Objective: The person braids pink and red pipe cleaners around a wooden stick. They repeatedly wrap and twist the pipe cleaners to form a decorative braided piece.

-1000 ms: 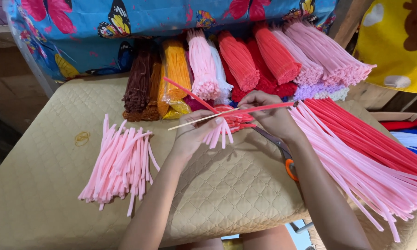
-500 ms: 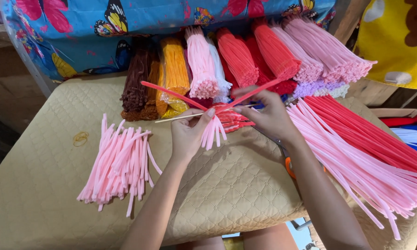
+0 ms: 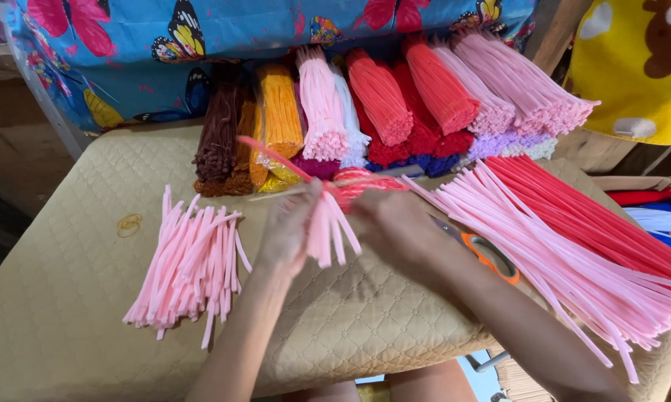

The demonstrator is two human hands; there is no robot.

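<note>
The fingers of the left hand [image 3: 289, 229] are closed around a short bunch of pink strips [image 3: 329, 229], gripping it near its upper end so that the loose ends fan downward over the quilted beige pad [image 3: 90, 223]. The right hand [image 3: 395, 223] is curled shut just beside it, with its fingers on a red wrapped bundle [image 3: 358, 182] at the top of the bunch; motion blur hides exactly how those fingertips sit. A single long red strip [image 3: 272, 155] runs from the grip up and to the left, and a thin pale stick [image 3: 283, 192] crosses beneath it (both meet at the 2 hands). The held bunch sits near the centre of the pad, above its surface. To the left, well apart, lies a loose pile of cut pink strips [image 3: 190, 260]. Under the right forearm, orange-handled scissors [image 3: 488, 257] rest on the pad, touching a spread of long pink strips [image 3: 566, 260], with long red strips [image 3: 596, 216] just beyond. Along the far edge lie bundles in brown [image 3: 218, 138], orange [image 3: 280, 112], pink [image 3: 322, 104] and red [image 3: 380, 100], against a blue butterfly-print cloth [image 3: 261, 30].
</note>
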